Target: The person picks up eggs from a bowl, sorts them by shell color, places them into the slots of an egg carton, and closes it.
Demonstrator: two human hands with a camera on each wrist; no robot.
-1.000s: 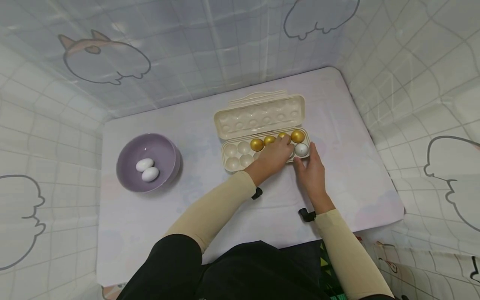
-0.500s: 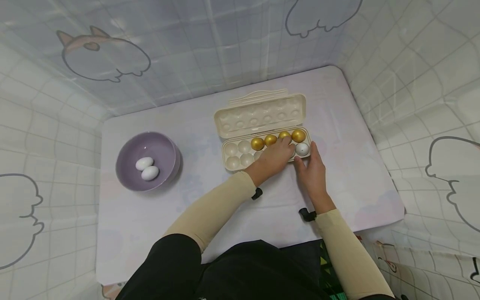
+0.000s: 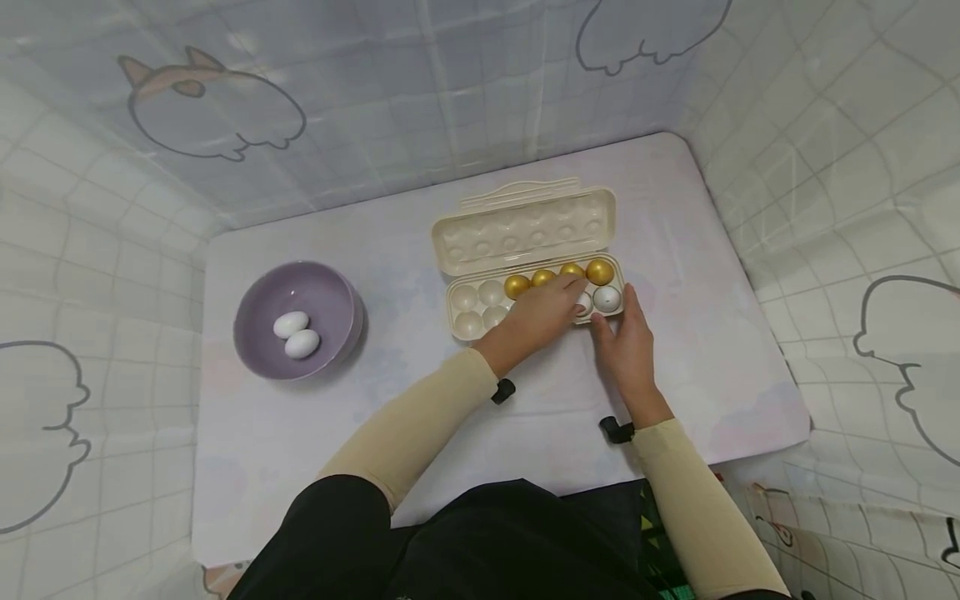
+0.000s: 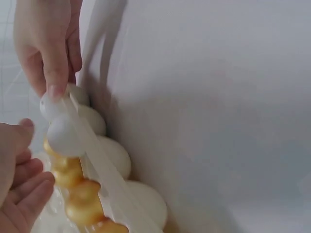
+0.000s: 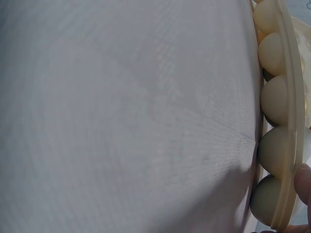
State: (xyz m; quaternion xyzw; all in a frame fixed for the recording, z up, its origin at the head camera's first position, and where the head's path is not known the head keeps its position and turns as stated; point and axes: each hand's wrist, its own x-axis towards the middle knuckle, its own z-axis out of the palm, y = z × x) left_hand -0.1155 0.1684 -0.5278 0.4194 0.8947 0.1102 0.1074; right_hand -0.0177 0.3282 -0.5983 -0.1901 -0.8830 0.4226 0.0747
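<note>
A cream egg carton (image 3: 525, 237) lies with its lid raised toward the back. Several golden eggs (image 3: 600, 272) fill part of its back row. Two white eggs (image 3: 607, 298) sit at the right end of the front row. My left hand (image 3: 538, 318) hovers over the carton; in the left wrist view its fingers (image 4: 36, 194) are loosely bent, apart from the nearest white egg (image 4: 66, 136). With the thumb at the front rim and fingers along the right end, my right hand (image 3: 627, 350) holds the carton. Its thumb (image 5: 303, 184) shows at the rim in the right wrist view.
On the left of the table (image 3: 405, 242) stands a purple bowl (image 3: 345, 325) with two white eggs (image 3: 302, 343) in it. Bare egg cups (image 3: 465, 323) show at the carton's left end. Patterned curtains (image 3: 465, 92) enclose the table at the back and sides.
My left hand has drawn back slightly to the left, and the second white egg in the front row now shows beside its fingers. The right hand stays at the carton's right end.
</note>
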